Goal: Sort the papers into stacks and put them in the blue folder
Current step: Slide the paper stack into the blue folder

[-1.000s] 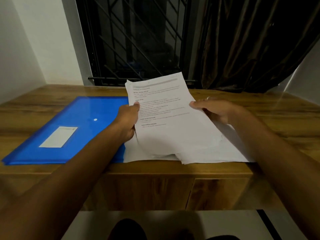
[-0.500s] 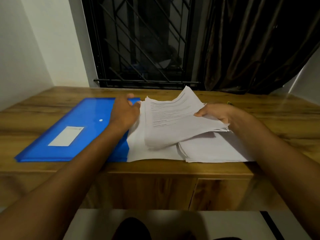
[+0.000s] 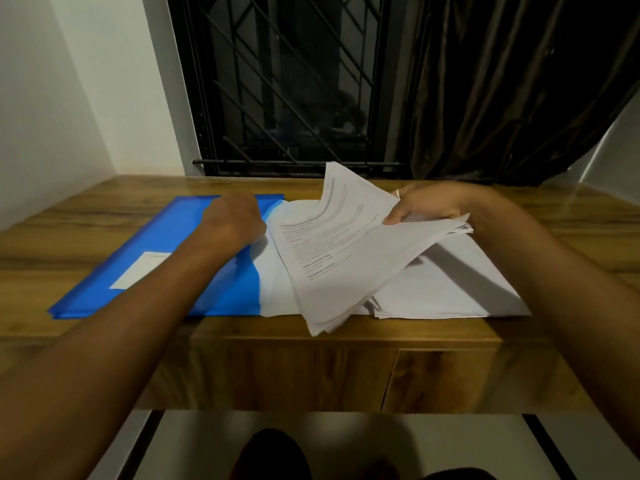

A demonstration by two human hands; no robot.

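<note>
Right of centre, the right hand [image 3: 429, 206] pinches a lifted sheaf of papers [image 3: 339, 258] by its right edge, thumb on top, above flat stacks [image 3: 450, 285] on the wooden tabletop [image 3: 86, 216], while the blurred left hand [image 3: 235, 220] sits at the right edge of the blue folder [image 3: 166, 233] lying left of centre, and I cannot tell whether it holds anything.

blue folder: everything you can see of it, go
The blue folder is a flat, glossy plastic envelope, seemingly closed, lying on the left of the wooden desk. A white rectangular label sits on its near half. White papers overlap its right edge. The left hand is at its far right corner, forearm crossing over it; contact is unclear.
</note>
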